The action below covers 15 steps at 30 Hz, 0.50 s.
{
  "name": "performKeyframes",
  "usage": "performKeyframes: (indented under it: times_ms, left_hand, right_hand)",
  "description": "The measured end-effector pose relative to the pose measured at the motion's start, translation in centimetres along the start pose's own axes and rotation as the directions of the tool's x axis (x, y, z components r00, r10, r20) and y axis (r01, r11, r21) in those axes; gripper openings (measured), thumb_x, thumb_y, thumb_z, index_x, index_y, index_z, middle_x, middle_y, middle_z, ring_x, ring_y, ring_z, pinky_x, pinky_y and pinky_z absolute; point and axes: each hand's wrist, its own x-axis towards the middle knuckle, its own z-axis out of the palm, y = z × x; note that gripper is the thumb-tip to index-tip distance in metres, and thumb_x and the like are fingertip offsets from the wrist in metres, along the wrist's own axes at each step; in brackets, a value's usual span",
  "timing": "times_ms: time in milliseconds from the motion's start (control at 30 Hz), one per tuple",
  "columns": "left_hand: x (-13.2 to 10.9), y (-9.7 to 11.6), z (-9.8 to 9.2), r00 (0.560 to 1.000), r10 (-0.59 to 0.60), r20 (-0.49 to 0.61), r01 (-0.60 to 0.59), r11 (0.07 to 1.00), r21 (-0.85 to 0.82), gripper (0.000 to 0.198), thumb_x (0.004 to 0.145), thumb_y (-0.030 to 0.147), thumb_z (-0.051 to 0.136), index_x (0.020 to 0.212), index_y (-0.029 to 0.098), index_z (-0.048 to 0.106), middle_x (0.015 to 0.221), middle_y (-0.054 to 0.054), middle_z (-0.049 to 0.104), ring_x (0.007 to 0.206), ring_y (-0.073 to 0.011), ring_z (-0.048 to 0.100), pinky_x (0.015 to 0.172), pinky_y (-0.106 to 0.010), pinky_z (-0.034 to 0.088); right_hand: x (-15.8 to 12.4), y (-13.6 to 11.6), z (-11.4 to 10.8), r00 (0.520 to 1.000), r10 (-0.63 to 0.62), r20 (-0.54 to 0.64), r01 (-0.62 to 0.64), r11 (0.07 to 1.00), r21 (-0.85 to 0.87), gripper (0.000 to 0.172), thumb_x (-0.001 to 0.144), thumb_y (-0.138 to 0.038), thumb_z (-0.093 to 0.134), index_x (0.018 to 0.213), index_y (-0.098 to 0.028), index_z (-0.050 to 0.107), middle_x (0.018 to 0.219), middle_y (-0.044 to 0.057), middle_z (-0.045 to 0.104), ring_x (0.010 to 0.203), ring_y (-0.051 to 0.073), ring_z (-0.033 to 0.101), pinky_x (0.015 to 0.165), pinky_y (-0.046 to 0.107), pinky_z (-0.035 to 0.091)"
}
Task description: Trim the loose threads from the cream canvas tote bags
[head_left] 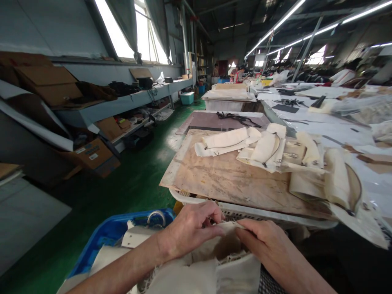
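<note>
A cream fabric piece (196, 277) with frayed edges, shaped like an open pouch, is held up close to my body. At its top edge, my left hand (196, 224) pinches with thumb and fingers curled together. My right hand (260, 237) is closed on the same edge a little to the right, thumb inside and fingers outside. Both hands are just in front of the wooden board's near edge. Under my left forearm, a blue plastic bin (101, 232) holds more cream pieces, one with a curved handle (156, 218). The lower part of the held piece runs out of view.
Several cream pieces with zippers (263, 147) lie on a worn wooden board (220, 175) over a white basket (183, 198). Black straps (239, 119) rest behind it. Left is a green floor (137, 175), with a cardboard box (92, 157) by a shelf. People (239, 75) are far back.
</note>
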Motion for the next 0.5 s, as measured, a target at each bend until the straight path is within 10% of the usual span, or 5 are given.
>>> performKeyframes:
  times_ms: [500]
  left_hand:
    - [-0.5,1.7,0.2,0.955,0.289,-0.075,-0.207,0.822,0.53,0.017,0.094,0.014,0.051,0.079,0.015,0.059,0.077,-0.002,0.06,0.07,-0.0158,0.057,0.061,-0.027,0.046]
  right_hand:
    - [0.1,-0.5,1.4,0.999,0.011,-0.045,-0.017,0.991,-0.129,0.034,0.092,-0.026,0.03,0.067,-0.024,0.053,0.061,0.0,0.064,0.058,0.018,0.06,0.057,0.027,0.033]
